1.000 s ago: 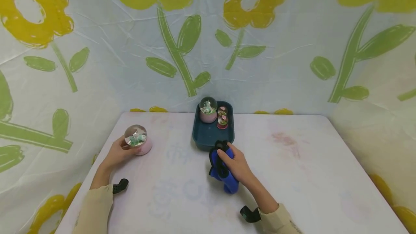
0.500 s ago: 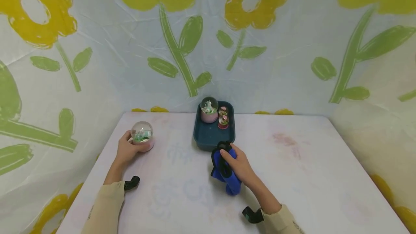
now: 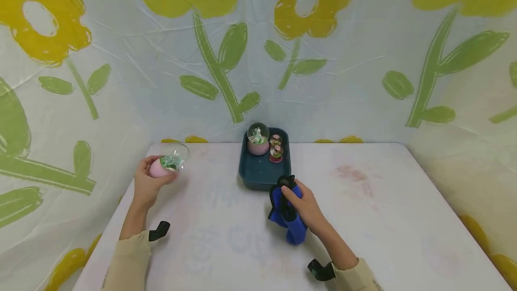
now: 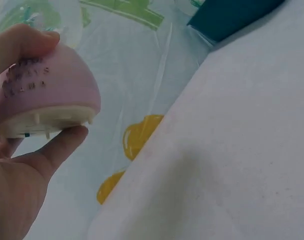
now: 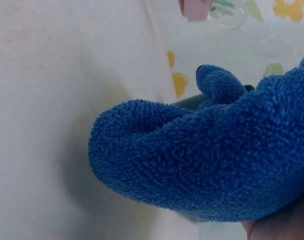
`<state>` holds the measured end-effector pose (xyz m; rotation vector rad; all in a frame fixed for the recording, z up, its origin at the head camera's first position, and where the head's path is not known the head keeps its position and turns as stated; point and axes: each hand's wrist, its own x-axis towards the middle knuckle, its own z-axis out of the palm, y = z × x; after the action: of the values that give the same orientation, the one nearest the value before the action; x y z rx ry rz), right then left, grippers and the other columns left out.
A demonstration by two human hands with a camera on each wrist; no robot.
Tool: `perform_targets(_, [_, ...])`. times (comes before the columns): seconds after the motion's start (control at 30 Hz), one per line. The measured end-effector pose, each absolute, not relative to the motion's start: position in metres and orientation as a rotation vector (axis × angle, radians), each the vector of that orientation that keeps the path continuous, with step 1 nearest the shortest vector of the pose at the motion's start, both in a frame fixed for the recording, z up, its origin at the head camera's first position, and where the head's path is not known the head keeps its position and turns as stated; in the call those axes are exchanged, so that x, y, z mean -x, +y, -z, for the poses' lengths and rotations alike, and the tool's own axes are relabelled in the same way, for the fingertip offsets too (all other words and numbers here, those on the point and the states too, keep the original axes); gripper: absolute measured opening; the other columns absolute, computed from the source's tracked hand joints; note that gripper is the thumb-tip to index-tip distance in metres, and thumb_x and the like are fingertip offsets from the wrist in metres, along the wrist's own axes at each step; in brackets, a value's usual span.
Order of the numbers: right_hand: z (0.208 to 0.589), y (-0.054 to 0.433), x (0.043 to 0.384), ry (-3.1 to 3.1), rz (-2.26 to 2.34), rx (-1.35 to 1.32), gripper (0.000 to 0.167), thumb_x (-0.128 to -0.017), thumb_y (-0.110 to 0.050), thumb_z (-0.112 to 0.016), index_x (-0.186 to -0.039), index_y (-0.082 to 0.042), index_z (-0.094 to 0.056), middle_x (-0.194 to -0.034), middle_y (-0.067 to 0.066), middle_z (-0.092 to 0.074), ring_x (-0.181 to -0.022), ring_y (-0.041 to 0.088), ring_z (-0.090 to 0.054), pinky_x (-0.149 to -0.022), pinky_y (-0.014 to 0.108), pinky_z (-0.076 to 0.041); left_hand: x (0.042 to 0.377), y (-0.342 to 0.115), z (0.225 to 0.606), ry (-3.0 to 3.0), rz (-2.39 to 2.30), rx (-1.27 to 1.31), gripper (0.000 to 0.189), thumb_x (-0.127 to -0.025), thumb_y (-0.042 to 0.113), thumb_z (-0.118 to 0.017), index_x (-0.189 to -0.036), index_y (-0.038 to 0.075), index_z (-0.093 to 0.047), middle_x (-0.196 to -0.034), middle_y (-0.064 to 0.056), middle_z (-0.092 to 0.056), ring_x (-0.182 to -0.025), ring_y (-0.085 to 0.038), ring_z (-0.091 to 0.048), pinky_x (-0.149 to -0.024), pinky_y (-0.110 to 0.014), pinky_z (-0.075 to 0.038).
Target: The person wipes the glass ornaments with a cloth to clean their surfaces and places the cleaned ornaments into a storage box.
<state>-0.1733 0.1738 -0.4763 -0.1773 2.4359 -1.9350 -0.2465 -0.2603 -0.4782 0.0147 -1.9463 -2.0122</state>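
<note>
My left hand [image 3: 146, 183] grips a snow globe by its pink base [image 4: 52, 85], its clear dome [image 3: 177, 152] tipped toward the right. The left wrist view shows the base's pale underside and dark lettering, with thumb and fingers around it. In my right hand [image 3: 307, 205] is a bunched blue cloth [image 3: 296, 230] with black edging, pinched near its top. Its fuzzy terry surface [image 5: 182, 160] fills much of the right wrist view and hides most of that hand. The cloth hangs just in front of a dark teal tray [image 3: 258, 176].
In the tray stand another pink-based snow globe [image 3: 258, 140] and two small globes, the nearer small globe [image 3: 276, 152] on a red base. The white table [image 3: 375, 219] meets a flower-printed curtain [image 3: 343, 102] at the back and sides.
The left hand has turned the snow globe from upright to lying over, dome to the right, and shifted it a little. The right hand with the cloth has drifted slightly right.
</note>
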Motion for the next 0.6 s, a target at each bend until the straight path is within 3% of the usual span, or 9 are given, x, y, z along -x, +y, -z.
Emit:
perform_targets(0.23, [0.468, 0.174, 0.18, 2.407, 1.944, 0.241, 0.043, -0.099, -0.038, -0.055, -0.131, -0.009, -0.056, -0.12, 0.014, -0.062, -0.108, 0.027, -0.058, -0.09, 0.045, -0.049, 0.241, -0.252, 0.468, -1.756, 2.252, 0.066, 0.065, -0.072, -0.028, -0.064, -0.127, 0.002, -0.047, -0.125, -0.006, -0.046, -0.115, -0.022, -0.043, -0.084, -0.025, -0.051])
perform_targets(0.4, [0.464, 0.173, 0.182, 2.365, 2.037, 0.232, 0.039, -0.099, -0.034, -0.054, -0.129, -0.008, -0.057, -0.117, 0.014, -0.062, -0.106, 0.026, -0.057, -0.09, 0.044, -0.049, 0.238, -0.227, 0.476, -1.467, 2.636, 0.096, 0.062, -0.081, -0.018, -0.056, -0.135, 0.01, -0.043, -0.131, -0.004, -0.04, -0.115, -0.022, -0.042, -0.089, -0.029, -0.047])
perform_targets(0.47, [0.463, 0.172, 0.181, 2.344, 2.082, 0.228, 0.038, -0.1, -0.033, -0.054, -0.128, -0.007, -0.057, -0.116, 0.014, -0.061, -0.105, 0.026, -0.057, -0.09, 0.043, -0.049, 0.235, -0.213, 0.482, -1.342, 2.812, 0.074, 0.059, -0.083, -0.01, -0.055, -0.134, 0.018, -0.043, -0.132, -0.002, -0.039, -0.115, -0.021, -0.042, -0.09, -0.035, -0.045])
perform_targets(0.6, [0.46, 0.169, 0.185, 2.35, 2.127, 0.265, 0.034, -0.1, -0.032, -0.053, -0.122, -0.006, -0.058, -0.109, 0.015, -0.061, -0.1, 0.027, -0.057, -0.086, 0.04, -0.049, 0.234, -0.191, 0.489, -1.185, 3.002, 0.111, 0.055, -0.084, -0.002, -0.052, -0.133, 0.02, -0.043, -0.135, -0.004, -0.038, -0.114, -0.027, -0.046, -0.093, -0.052, -0.044])
